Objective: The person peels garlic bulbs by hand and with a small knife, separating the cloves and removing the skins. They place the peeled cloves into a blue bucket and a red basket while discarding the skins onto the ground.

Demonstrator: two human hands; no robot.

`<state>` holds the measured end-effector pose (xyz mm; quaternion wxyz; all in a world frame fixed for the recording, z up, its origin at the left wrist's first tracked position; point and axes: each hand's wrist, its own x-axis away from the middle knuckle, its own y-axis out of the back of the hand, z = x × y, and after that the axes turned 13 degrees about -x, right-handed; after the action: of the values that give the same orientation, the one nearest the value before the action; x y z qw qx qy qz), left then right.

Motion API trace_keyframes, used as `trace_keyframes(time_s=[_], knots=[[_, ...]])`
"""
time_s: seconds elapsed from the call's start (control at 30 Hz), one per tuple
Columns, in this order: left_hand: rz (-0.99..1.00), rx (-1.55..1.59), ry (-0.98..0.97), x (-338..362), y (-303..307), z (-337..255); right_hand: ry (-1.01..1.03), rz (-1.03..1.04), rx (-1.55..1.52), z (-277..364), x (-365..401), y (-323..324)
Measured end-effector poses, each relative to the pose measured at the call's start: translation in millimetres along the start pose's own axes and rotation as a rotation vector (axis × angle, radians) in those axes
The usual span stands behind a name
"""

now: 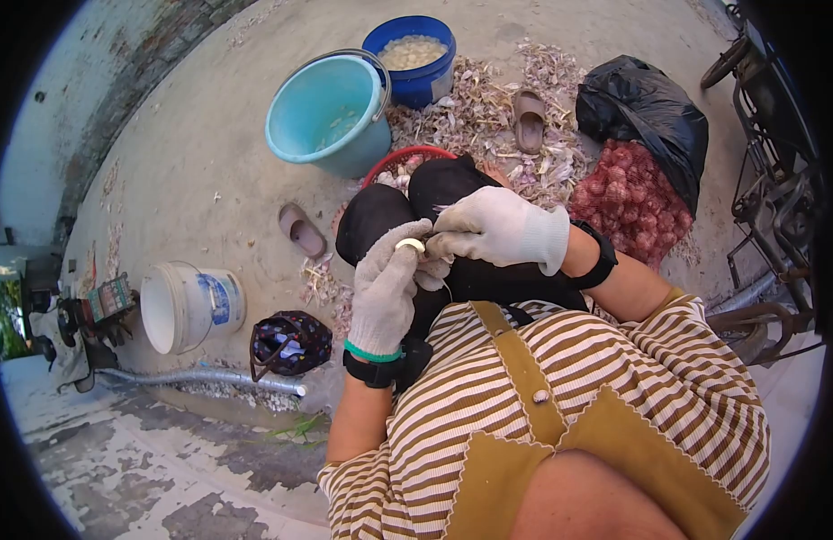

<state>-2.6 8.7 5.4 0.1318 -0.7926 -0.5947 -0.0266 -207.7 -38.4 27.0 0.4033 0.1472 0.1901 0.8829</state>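
In front of my knees, my gloved left hand (387, 281) is closed around a pale, peeled-looking garlic clove (410, 244). The clove pokes up between thumb and forefinger. My right hand (497, 227), also in a white glove, meets it from the right with fingertips pinched together. What those fingertips hold is hidden. Just beyond my knees sits a red basket (387, 163) with garlic in it, partly covered by my legs. Farther off stands a light blue bucket (330, 115) with a few pale cloves inside. Behind it a dark blue bucket (411, 86) contains many pale cloves.
Garlic skins (488, 101) litter the ground ahead. A red mesh sack of garlic bulbs (629, 200) lies at right under a black plastic bag (646, 108). Two slippers, a white bucket (205, 308), a dark patterned bag (292, 343) and a metal-framed vehicle (776, 180) are around me.
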Motion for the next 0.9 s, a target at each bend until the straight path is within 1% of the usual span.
trace_keyframes(time_s=[0.03, 0.07, 0.13, 0.17, 0.23, 0.37, 0.43, 0.47, 0.5, 0.57, 0.6, 0.67, 0.73, 0.83, 0.9], knots=[[0.068, 0.110, 0.029, 0.5, 0.2, -0.6, -0.011, 0.009, -0.067, 1.1, 0.8, 0.4], [0.066, 0.110, 0.029, 0.5, 1.2, 0.4, -0.010, 0.011, -0.067, 0.7, 0.7, -0.4], [0.139, 0.234, 0.006, -1.8, 3.3, 5.8, -0.045, -0.013, -0.126, -0.9, 1.7, -1.9], [0.140, 0.233, 0.005, -4.0, 5.1, 10.7, -0.045, -0.014, -0.125, -0.6, 2.9, -1.4], [0.154, 0.360, 0.039, -9.8, 6.2, 15.5, 0.006, -0.063, -0.053, 1.0, 4.6, 0.9], [0.106, 0.385, 0.028, -12.1, -0.5, 11.2, -0.001, -0.038, -0.018, 2.4, 4.9, 0.0], [0.180, 0.333, 0.108, -13.3, 1.8, 10.2, 0.080, -0.037, -0.025, 0.6, 4.1, -3.3], [0.213, 0.229, 0.045, -12.6, 3.1, 10.7, 0.080, -0.037, -0.026, 3.0, 4.2, -4.3], [0.214, 0.229, 0.045, -12.6, 5.4, 11.0, 0.060, -0.026, -0.030, 6.7, 4.5, -4.6], [0.164, 0.172, 0.126, -12.2, 9.7, 11.3, 0.039, -0.016, -0.036, 6.7, 4.8, -4.7], [0.165, 0.171, 0.127, -11.5, 8.6, 10.2, 0.060, -0.026, -0.028, 3.3, 5.3, -5.0], [0.096, 0.306, 0.082, -10.4, 4.7, 6.6, 0.083, -0.035, -0.020, -4.9, 7.0, -5.9], [0.090, 0.320, 0.074, -11.1, 3.9, 5.1, 0.168, -0.087, -0.026, -10.9, 9.0, -6.8], [0.095, 0.351, 0.043, -12.2, 1.9, 6.3, 0.110, -0.034, -0.103, -7.0, 11.2, -2.3], [0.109, 0.367, 0.019, -13.3, -0.7, 4.2, 0.139, -0.050, -0.128, -11.0, 11.9, -1.6]])
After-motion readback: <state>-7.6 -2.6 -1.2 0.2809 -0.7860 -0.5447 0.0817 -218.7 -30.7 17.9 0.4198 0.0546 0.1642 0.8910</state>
